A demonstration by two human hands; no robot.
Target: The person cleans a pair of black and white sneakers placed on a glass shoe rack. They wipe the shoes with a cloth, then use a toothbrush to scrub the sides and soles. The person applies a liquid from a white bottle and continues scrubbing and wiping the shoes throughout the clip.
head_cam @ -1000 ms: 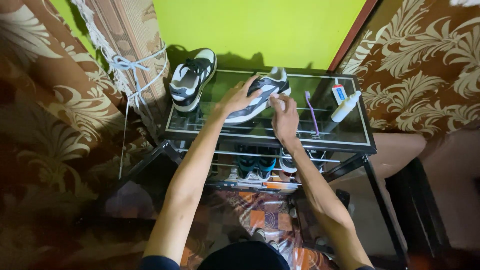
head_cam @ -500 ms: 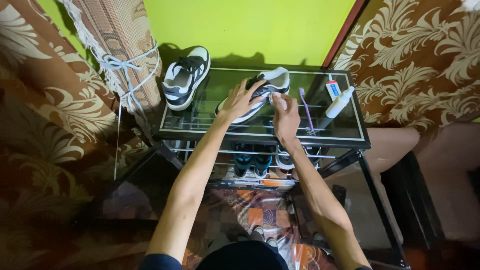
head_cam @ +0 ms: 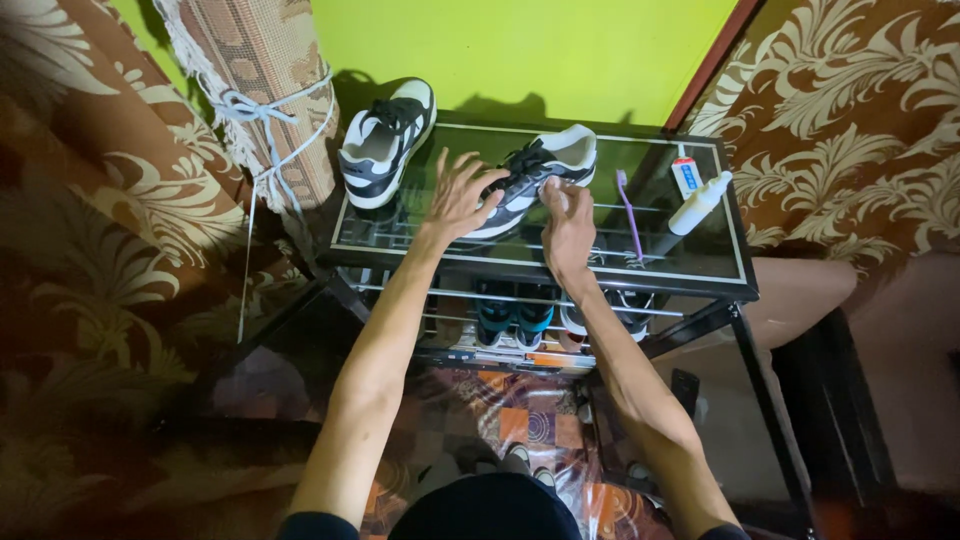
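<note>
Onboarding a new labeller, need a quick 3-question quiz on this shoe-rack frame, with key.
1. True or false: the left hand grips the sneaker by the wall.
2. Which thing lies right beside the purple toothbrush, on its right? A) white squeeze bottle B) a rolled rug C) a pair of socks
3. Fill in: both sneakers rest on the rack's ____ top.

Key:
1. False. Its fingers are spread at the middle sneaker; the other sneaker lies untouched.
2. A, the white squeeze bottle.
3. Glass. The right hand meets the middle sneaker there.
</note>
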